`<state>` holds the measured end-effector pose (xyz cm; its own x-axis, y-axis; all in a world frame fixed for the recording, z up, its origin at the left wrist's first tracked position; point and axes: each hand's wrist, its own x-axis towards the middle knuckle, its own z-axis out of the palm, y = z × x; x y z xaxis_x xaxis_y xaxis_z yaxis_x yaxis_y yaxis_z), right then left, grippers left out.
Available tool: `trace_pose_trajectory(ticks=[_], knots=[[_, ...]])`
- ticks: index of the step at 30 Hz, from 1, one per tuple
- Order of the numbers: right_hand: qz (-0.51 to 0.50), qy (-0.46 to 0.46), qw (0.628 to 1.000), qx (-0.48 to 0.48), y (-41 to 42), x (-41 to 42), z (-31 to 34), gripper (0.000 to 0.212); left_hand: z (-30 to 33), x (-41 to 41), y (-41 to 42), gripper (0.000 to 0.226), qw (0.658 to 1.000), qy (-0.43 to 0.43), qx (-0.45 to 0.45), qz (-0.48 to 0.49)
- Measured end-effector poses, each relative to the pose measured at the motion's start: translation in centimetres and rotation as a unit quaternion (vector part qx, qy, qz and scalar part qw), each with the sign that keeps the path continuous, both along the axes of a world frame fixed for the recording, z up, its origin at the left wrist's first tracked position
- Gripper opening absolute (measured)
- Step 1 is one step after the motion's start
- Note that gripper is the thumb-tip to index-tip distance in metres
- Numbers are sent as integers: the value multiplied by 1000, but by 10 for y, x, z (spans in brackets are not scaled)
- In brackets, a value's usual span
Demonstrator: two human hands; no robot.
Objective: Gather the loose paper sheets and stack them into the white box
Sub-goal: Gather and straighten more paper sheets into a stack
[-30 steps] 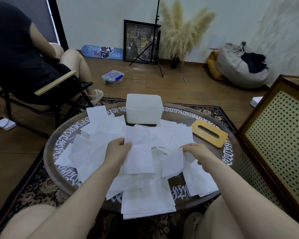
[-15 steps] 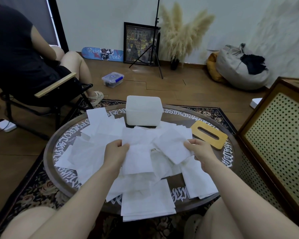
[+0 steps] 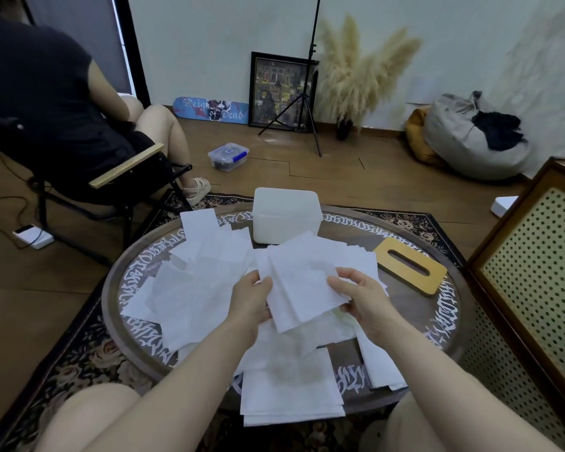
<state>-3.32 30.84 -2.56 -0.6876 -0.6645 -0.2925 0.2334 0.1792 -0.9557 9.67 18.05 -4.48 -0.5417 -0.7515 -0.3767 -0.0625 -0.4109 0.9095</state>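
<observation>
Dim, soft indoor light; faint shadows; wide-angle bending at edges; slight overall softness.

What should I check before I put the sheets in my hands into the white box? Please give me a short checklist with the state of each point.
1. Left hand grips the held sheets: ok.
2. Right hand grips the same sheets from the other side: ok.
3. Edges of the held sheets aligned: not ok, they are fanned out.
4. White box open on top: cannot tell, it looks closed or upside down from here.
5. Way to the box free: ok, only flat loose sheets lie between.
6. Wooden lid away from the box: ok, it lies apart to its right on the table.
</observation>
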Motion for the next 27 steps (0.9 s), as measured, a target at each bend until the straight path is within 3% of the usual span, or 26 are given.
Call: trace_pose_trajectory(ticks=[4, 8, 15, 27], knots=[[40, 58, 997, 44, 2, 6, 6, 10, 3, 1, 1, 25, 1000, 13, -5, -2], [7, 73, 996, 56, 4, 1, 8, 11, 5, 4, 0, 27, 1000, 10, -8, -24], [-5, 95, 994, 48, 3, 0, 4, 9, 6, 4, 3, 18, 996, 9, 6, -87], [10, 122, 992, 22, -2, 3, -1, 4, 8, 6, 3, 25, 993, 19, 31, -109]])
